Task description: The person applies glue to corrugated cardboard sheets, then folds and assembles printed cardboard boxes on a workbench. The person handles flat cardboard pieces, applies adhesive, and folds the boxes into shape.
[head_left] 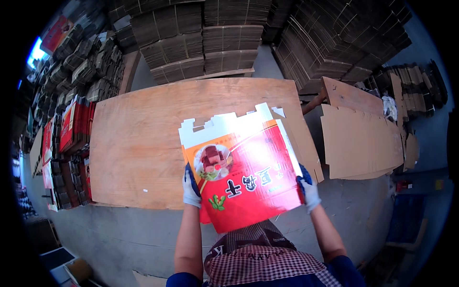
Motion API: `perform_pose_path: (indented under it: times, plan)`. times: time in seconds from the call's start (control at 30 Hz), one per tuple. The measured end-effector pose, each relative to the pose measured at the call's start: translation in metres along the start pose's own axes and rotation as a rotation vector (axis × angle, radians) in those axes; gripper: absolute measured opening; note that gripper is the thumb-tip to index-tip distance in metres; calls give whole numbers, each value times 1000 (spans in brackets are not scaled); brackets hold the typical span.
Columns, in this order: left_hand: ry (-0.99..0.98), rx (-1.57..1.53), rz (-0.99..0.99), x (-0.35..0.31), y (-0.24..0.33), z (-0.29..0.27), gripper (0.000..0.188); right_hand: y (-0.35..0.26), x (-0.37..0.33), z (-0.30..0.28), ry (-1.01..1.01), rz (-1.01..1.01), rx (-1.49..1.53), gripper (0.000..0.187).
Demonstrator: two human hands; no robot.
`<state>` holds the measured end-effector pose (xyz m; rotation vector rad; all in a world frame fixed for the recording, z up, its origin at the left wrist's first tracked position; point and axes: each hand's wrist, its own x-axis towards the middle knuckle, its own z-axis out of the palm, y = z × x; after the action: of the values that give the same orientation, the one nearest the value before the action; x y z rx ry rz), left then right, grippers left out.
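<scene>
A flat red printed cardboard box blank (258, 191), with white notched flaps along its far edge, is held over the near right part of the wooden table (138, 143). My left hand (191, 186), in a white and blue glove, grips its left edge. On the opposite edge my right hand (308, 188), gloved alike, is closed round the cardboard. The blank is slightly turned, and its near end reaches toward my checked apron (258, 265). Whether it is one sheet or a few together I cannot tell. Brown cardboard (301, 143) lies on the table just beyond its right edge.
Tall bundled stacks of brown cardboard (177, 52) stand beyond the table, more (330, 43) at the far right. Red printed blanks (75, 124) are piled at the left. Brown sheets (361, 143) rest on a board at the right. Grey floor (143, 234) shows nearby.
</scene>
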<state>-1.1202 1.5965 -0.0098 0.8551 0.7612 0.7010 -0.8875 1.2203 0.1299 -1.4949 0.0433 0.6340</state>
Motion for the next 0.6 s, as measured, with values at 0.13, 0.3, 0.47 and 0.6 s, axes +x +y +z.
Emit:
perform_pose_path:
  times: [0.13,0.3,0.47,0.6]
  plan:
    - [-4,-16,-132,-11,47,51,61,74,13,-9,10,-17,35,59]
    - [90,1279,469,-6,63,88,61,66,8,24,106,25,-354,70]
    - [-356,1598,663,-19,18,188,58,57,-6,42,169,71,-566,67]
    - [-469,1695,582,-25,-18,237,67,18,13,21,268,-153,-1091,50]
